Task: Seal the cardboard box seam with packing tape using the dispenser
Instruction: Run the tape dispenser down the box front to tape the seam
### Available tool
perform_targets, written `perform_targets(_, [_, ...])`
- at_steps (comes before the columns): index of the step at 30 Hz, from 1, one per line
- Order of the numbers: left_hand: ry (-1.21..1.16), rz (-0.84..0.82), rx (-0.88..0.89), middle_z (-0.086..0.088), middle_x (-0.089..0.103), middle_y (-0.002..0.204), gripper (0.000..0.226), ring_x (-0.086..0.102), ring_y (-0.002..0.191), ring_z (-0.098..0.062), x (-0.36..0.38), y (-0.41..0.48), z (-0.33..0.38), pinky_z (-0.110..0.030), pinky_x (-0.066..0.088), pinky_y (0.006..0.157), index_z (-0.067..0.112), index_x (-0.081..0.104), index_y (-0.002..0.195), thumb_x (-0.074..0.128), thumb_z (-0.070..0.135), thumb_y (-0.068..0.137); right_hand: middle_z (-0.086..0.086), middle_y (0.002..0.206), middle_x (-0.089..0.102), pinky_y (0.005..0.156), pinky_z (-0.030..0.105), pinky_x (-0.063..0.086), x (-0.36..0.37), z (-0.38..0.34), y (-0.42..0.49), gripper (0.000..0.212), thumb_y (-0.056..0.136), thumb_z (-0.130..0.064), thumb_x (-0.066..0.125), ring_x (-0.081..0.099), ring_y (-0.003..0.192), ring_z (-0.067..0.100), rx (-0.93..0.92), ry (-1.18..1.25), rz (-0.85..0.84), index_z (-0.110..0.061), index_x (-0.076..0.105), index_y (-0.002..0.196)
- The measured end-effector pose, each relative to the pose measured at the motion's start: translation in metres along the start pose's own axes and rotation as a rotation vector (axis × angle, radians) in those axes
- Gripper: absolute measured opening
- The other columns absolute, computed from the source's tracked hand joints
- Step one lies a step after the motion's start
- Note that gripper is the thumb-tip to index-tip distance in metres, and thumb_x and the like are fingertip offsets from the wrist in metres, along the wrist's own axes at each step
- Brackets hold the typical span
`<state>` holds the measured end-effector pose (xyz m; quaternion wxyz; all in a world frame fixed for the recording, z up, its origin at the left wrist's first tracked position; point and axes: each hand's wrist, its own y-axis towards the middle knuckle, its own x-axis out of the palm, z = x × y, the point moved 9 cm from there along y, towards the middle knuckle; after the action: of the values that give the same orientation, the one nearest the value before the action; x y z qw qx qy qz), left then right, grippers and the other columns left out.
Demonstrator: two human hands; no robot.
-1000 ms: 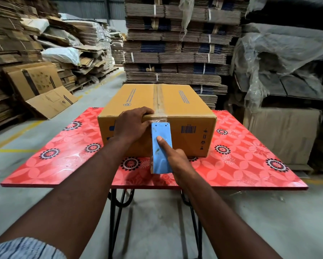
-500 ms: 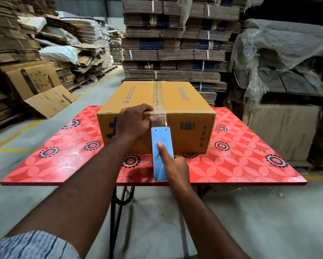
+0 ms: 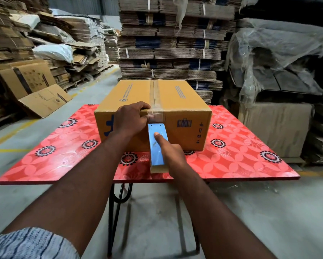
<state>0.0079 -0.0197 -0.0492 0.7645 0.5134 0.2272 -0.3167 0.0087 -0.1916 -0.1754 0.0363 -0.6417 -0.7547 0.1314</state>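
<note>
Blue flat tape dispenser (image 3: 157, 146) has dropped from the top edge down the front of the brown cardboard box (image 3: 185, 113) on the red floral table (image 3: 241, 156). Clear packing tape (image 3: 154, 94) covers the top seam, so the cut is probably next. Right hand (image 3: 172, 154) grip clamped on the dispenser. Left hand (image 3: 130, 118) still pinches the box edge, thumb on the tape.

Mustard-tan box (image 3: 185, 101) at centre, with dark blue print (a barcode (image 3: 184, 123) on its near face). Light blue dispenser (image 3: 157, 146) below it. Red table (image 3: 241, 161), with pale petals and black rosettes. Lower-left sleeve (image 3: 30, 243): pale grey-blue with dark streaks.
</note>
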Motion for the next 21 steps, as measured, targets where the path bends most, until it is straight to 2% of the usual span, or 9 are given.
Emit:
perform_targets(2, [0.005,0.000,0.001,0.003,0.075,0.112,0.035,0.068,0.105,-0.026,0.000,0.000,0.000,-0.036,0.052,0.087,0.032,0.070,0.118,0.070,0.028,0.083,0.007,0.109,0.057,0.085,0.037,0.046,0.003,-0.002,0.001,0.073,0.081,-0.066,0.065,0.054,0.096,0.026,0.015,0.017,-0.015,-0.005,0.061,0.121])
perform_targets(3, [0.007,0.001,0.004,0.003,0.075,0.113,0.035,0.068,0.105,-0.026,0.000,-0.001,0.001,-0.036,0.052,0.087,0.032,0.070,0.119,0.070,0.028,0.084,0.006,0.108,0.055,0.084,0.036,0.045,0.004,-0.002,0.001,0.076,0.081,-0.066,0.065,0.054,0.096,0.026,0.020,0.015,-0.019,-0.004,0.059,0.125])
perform_targets(8, [0.015,0.016,0.006,0.001,0.075,0.112,0.035,0.068,0.105,-0.027,0.000,-0.002,0.004,-0.037,0.052,0.088,0.031,0.069,0.119,0.070,0.027,0.085,0.007,0.107,0.058,0.080,0.036,0.045,0.010,-0.006,0.002,0.073,0.083,-0.065,0.063,0.057,0.085,0.024,0.056,-0.017,-0.040,-0.006,0.059,0.126])
perform_targets(11, [0.013,0.020,-0.001,0.001,0.075,0.112,0.034,0.067,0.105,-0.029,0.001,-0.002,0.005,-0.038,0.053,0.088,0.031,0.069,0.118,0.070,0.028,0.085,0.011,0.121,0.061,0.082,0.037,0.048,0.011,-0.011,0.002,0.075,0.084,-0.065,0.061,0.059,0.099,0.028,0.070,-0.066,-0.011,-0.006,0.058,0.129])
perform_targets(14, [0.008,0.019,-0.002,0.000,0.075,0.112,0.033,0.067,0.105,-0.029,0.001,-0.002,0.004,-0.039,0.054,0.089,0.030,0.070,0.118,0.070,0.027,0.085,0.009,0.112,0.062,0.074,0.033,0.048,0.012,-0.014,0.003,0.070,0.085,-0.063,0.062,0.059,0.083,0.022,0.079,-0.062,-0.012,-0.006,0.058,0.126])
perform_targets(16, [-0.004,0.021,-0.009,0.000,0.076,0.110,0.032,0.067,0.103,-0.030,0.001,-0.003,0.004,-0.040,0.054,0.088,0.031,0.070,0.117,0.070,0.029,0.085,0.009,0.111,0.063,0.078,0.035,0.052,0.012,-0.010,0.005,0.071,0.083,-0.062,0.064,0.062,0.086,0.023,0.092,-0.057,-0.027,-0.005,0.059,0.126])
perform_targets(19, [-0.011,0.025,-0.004,0.001,0.076,0.108,0.031,0.067,0.102,-0.029,0.000,-0.004,0.004,-0.040,0.054,0.087,0.033,0.069,0.117,0.071,0.032,0.086,0.011,0.113,0.059,0.078,0.035,0.048,0.007,-0.006,0.004,0.069,0.084,-0.060,0.064,0.057,0.090,0.025,0.095,-0.069,-0.034,-0.006,0.058,0.127])
perform_targets(21, [-0.006,0.029,0.008,0.000,0.076,0.108,0.031,0.068,0.101,-0.029,0.000,-0.004,0.004,-0.040,0.054,0.087,0.032,0.069,0.117,0.071,0.031,0.086,0.011,0.115,0.060,0.084,0.036,0.049,0.003,-0.004,0.006,0.070,0.082,-0.061,0.066,0.057,0.093,0.026,0.089,-0.068,-0.044,-0.007,0.059,0.127])
